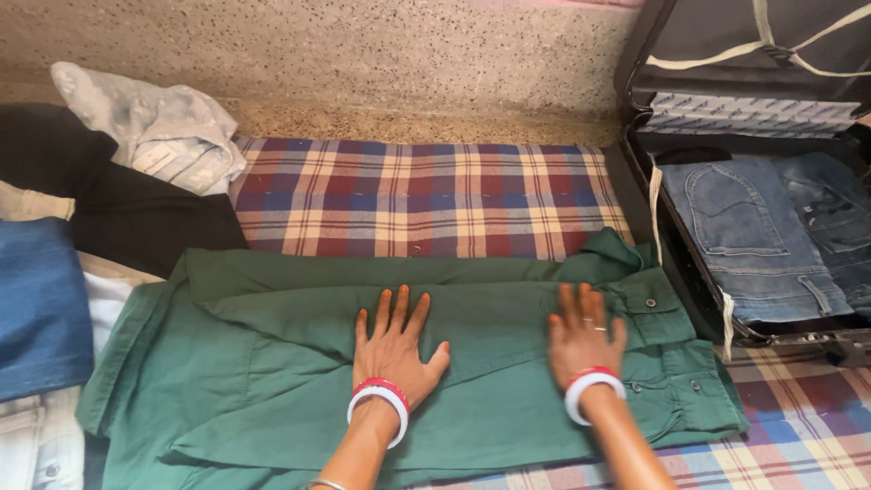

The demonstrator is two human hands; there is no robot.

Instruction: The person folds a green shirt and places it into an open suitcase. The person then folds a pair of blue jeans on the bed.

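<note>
A green button shirt [272, 363] lies spread flat on a plaid cloth [426, 195], its sleeves folded across it. My left hand [396, 345] rests palm down on the shirt's middle, fingers apart. My right hand [583, 338] presses flat on the shirt near its buttoned placket at the right. Both wrists wear red and white bangles. Neither hand grips anything.
An open black suitcase [646, 195] at the right holds folded blue jeans [758, 240]. At the left lie a black garment [118, 209], a pale crumpled shirt [163, 132], a blue denim piece [36, 308] and a light garment [41, 445]. Speckled stone floor [363, 54] lies beyond.
</note>
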